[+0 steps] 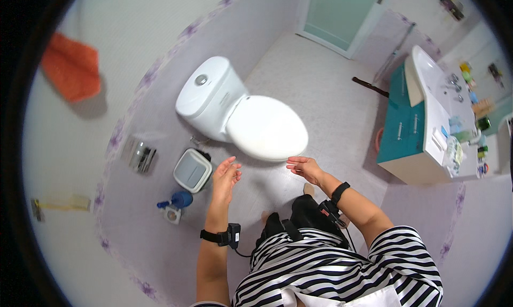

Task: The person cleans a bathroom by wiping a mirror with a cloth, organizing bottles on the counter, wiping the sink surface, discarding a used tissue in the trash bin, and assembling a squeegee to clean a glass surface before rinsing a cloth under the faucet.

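In the head view a white toilet with its lid (268,128) down stands in front of me, its tank (212,86) against the left wall. My left hand (226,176) is raised beside a lidded trash bin (193,170), fingers apart and holding nothing. Near the front edge of the toilet lid is my right hand (304,168), its fingers stretched out and nothing in them; whether the fingertips touch the lid cannot be told. Both wrists wear black straps with small devices and cables.
A blue toilet brush (181,199) is left of my left hand. An orange cloth (72,68) hangs on the left wall. To the right stands a teal vanity cabinet (400,124) with a sink (431,72) and toiletries. A long-handled squeegee (370,86) leans near a glazed door (340,18).
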Available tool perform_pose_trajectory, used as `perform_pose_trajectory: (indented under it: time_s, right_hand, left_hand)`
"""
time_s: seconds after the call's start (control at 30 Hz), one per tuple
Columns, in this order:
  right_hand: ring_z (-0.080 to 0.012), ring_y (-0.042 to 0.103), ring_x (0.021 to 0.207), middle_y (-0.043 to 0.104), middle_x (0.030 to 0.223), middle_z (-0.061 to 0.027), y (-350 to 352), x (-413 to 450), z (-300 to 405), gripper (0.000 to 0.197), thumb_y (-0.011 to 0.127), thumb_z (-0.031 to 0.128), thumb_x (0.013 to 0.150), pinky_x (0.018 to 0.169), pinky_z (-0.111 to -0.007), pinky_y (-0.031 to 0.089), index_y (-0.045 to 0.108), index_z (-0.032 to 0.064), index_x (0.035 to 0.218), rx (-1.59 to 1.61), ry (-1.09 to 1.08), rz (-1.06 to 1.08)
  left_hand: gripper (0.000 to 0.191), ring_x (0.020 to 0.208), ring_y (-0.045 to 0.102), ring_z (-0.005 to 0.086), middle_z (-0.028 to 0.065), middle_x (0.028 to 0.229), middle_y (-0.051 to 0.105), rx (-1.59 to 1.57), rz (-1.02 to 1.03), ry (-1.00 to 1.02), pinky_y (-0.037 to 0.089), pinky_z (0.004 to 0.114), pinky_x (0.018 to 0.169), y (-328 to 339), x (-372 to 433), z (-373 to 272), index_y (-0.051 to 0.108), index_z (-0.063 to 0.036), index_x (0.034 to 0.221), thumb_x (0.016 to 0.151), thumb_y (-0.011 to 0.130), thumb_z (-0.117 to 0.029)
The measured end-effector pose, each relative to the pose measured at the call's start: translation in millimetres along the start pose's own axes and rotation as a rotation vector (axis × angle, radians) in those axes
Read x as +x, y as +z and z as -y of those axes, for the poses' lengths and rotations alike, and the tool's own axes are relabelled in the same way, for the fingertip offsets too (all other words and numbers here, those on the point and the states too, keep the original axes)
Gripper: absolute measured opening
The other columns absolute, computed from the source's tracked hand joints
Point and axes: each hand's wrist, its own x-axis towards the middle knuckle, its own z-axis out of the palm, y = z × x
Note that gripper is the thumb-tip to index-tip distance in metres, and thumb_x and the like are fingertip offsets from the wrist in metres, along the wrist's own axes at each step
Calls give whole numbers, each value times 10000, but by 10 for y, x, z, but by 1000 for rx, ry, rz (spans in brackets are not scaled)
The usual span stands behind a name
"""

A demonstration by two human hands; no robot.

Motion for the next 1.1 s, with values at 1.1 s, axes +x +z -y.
perform_pose_trajectory:
  time_s: [1.1]
  right_hand:
    - [-115, 547, 658, 591, 863, -55, -4418, 1082, 3930, 257, 423, -32, 810, 539, -218, 465, 527, 57, 1027, 915, -309, -483]
  left_hand:
    - [360, 727, 542, 85, 42, 900, 581, 133, 511, -38, 459, 213, 638, 5959, 3913, -960, 448, -33, 1201, 858, 522, -114]
